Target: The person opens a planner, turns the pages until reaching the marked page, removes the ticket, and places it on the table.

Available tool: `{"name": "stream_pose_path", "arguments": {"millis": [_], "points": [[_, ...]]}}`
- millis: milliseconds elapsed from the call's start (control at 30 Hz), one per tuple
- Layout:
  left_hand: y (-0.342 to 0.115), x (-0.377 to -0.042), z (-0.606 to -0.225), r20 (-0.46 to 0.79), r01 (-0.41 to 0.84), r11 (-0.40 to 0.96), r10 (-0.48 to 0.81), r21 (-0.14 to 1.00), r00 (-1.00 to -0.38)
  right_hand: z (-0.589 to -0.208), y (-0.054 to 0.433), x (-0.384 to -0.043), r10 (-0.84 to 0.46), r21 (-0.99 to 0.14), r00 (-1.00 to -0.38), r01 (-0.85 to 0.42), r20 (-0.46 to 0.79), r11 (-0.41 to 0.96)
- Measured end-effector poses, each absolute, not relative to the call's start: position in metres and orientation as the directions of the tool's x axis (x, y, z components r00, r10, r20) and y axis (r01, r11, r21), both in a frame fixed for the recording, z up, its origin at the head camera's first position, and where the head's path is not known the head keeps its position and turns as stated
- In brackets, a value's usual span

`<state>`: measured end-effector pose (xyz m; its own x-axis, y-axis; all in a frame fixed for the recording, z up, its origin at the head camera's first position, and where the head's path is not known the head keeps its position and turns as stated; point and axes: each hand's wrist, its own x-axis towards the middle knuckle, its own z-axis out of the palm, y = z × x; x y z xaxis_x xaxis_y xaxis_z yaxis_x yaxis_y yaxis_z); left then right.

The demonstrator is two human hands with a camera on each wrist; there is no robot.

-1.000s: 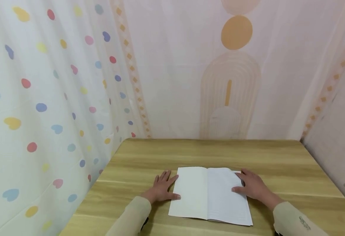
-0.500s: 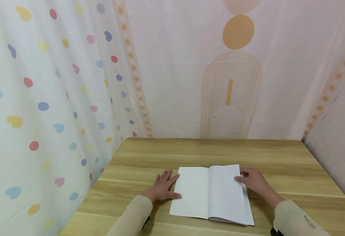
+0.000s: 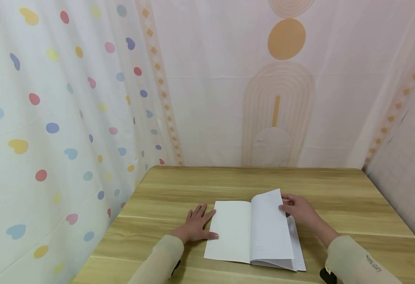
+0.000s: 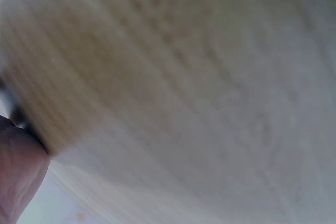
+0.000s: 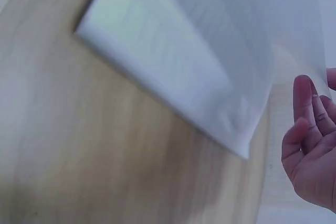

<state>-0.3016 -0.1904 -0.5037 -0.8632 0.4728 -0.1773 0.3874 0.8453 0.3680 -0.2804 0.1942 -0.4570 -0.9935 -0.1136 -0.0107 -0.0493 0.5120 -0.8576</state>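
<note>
An open notebook (image 3: 228, 232) lies on the wooden table, its left page blank and its right side lined. My left hand (image 3: 196, 227) rests flat with spread fingers at the left edge, thumb lying over the page. With the right hand (image 3: 301, 209) I pinch the outer edge of a right-hand page (image 3: 269, 225), which stands raised and curved above the pages beneath. In the right wrist view that lifted sheet (image 5: 294, 14) slants up from the lower pages (image 5: 152, 51), and fingers of the right hand (image 5: 315, 150) are at its edge.
The wood-grain table (image 3: 179, 181) reaches back to a patterned curtain (image 3: 211, 98). Another curtain with coloured dots (image 3: 69, 118) hangs along the left side. Blurred tabletop (image 4: 157, 77) fills most of the left wrist view.
The right hand has gone from lying on the right page to lifting its edge, raising the sheet up and leftward. My left hand has stayed in place.
</note>
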Motion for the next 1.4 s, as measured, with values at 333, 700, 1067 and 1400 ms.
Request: {"name": "stream_pose_path", "arguments": {"millis": [333, 700, 1067, 1400], "points": [[-0.194, -0.307, -0.514, -0.171, 0.385, 0.85, 0.466, 0.36, -0.868, -0.438, 0.177, -0.282, -0.168, -0.908, -0.986, -0.065, -0.006, 0.414], [-0.196, -0.304, -0.508, -0.168, 0.377, 0.833, 0.473, 0.405, -0.865, -0.433, 0.148, -0.283, -0.182, -0.958, -0.983, -0.063, 0.011, 0.28], [-0.2, -0.307, -0.509, -0.116, 0.387, 0.79, 0.492, 0.475, -0.863, -0.438, 0.121, -0.283, -0.193, -0.979, -0.98, -0.092, 0.056, 0.185], [-0.201, -0.308, -0.507, -0.093, 0.383, 0.772, 0.491, 0.507, -0.866, -0.467, 0.102, -0.276, -0.351, -0.781, -0.911, -0.376, 0.214, 0.499]]}}
